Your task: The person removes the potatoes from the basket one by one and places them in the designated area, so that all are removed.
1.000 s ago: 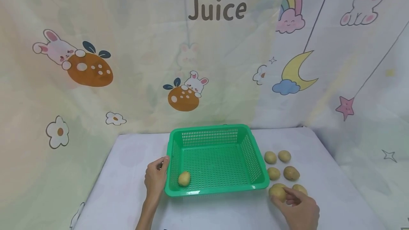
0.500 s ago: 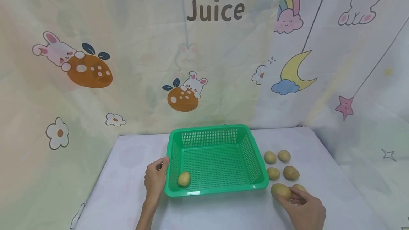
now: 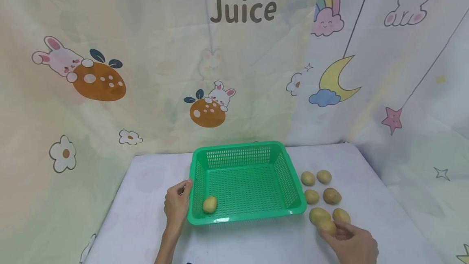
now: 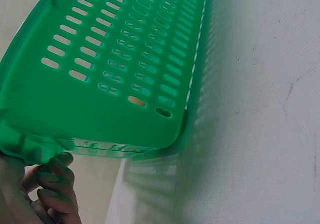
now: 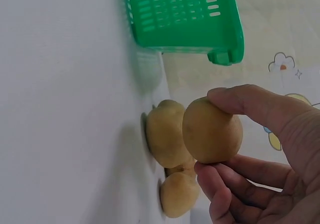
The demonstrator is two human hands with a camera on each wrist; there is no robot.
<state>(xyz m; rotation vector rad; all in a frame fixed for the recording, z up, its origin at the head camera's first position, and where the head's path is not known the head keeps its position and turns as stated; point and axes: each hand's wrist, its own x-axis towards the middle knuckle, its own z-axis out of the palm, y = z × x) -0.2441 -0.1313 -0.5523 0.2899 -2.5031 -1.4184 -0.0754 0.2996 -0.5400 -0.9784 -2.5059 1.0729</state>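
A green plastic basket (image 3: 243,220) with slotted walls stands on the table, one potato (image 3: 210,204) inside at its near left corner. My left hand (image 3: 177,203) grips the basket's left rim, thumb on top; in the left wrist view its curled fingers (image 4: 59,186) sit under the rim. My right hand (image 3: 354,244) pinches a potato (image 5: 212,131) between thumb and fingertips. In the head view this held potato overlaps a table potato (image 3: 318,215) just behind it. Another potato (image 3: 341,215) lies right beside the right fingertips.
Several more potatoes (image 3: 332,196) lie in loose rows to the right of the basket. The white-covered table (image 3: 249,247) ends at a printed cloth backdrop (image 3: 154,72) behind.
My right hand has shifted right and slightly nearer to me with its potato, so the potato behind it shows more. My left hand stays on the basket rim.
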